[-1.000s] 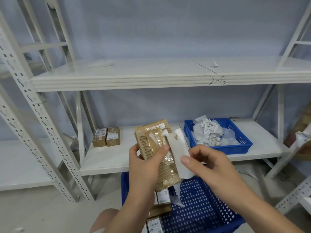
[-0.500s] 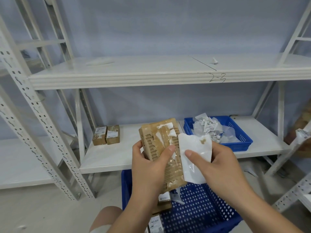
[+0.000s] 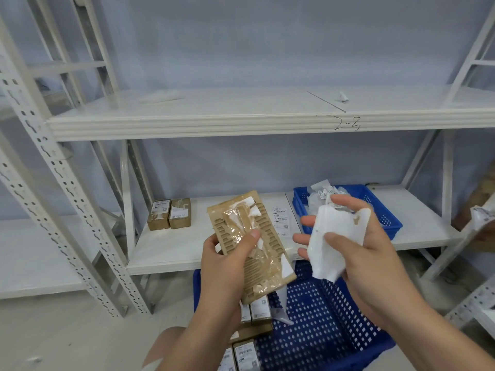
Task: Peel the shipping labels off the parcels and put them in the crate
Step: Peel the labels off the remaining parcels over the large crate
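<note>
Two small boxes (image 3: 169,213) sat left on the lower shelf (image 3: 171,246), a crate (image 3: 387,219) holding peeled labels (image 3: 321,190) to their right, a bigger crate (image 3: 334,325) lower down before it.

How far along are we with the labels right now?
Done: a heap of peeled labels lies in the small crate on the shelf. In hand: the left hand grips a stripped brown parcel; the right hand holds its white label, not yet dropped in. Left: two small boxes on the shelf and boxes in the big crate below still carry labels.
</note>
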